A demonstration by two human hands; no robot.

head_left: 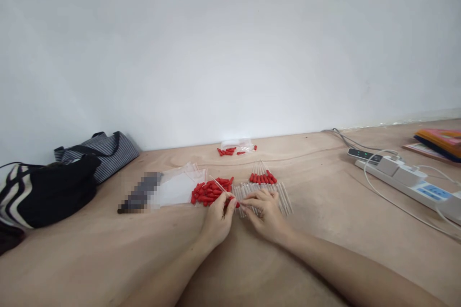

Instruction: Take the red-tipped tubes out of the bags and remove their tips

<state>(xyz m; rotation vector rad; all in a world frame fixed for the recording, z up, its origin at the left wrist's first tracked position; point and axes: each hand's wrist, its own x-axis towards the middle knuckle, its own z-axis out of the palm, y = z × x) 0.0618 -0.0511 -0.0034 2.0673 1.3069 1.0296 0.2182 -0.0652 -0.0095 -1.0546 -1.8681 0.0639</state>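
Note:
My left hand (218, 216) pinches a glass dropper whose thin tip (216, 182) points up and to the left, with a red rubber bulb (237, 205) showing at its lower end. Closed fingertips of my right hand (265, 211) meet beside that bulb; what they pinch is too small to make out. Beneath the right hand lies a row of clear glass tubes (284, 199). A heap of red rubber bulbs (205, 195) sits just left of my left hand. Beyond the tubes, several red-bulbed droppers (262, 178) lie fanned side by side, tips away from me.
Clear plastic bags (176, 187) lie left of the heap, beside a blurred dark object (140, 194). Near the wall rests another bag (236, 144) with red-bulbed droppers. Bags (46, 192) stand at left; a power strip (414, 184) with cables and colourful folders (439, 141) are at right.

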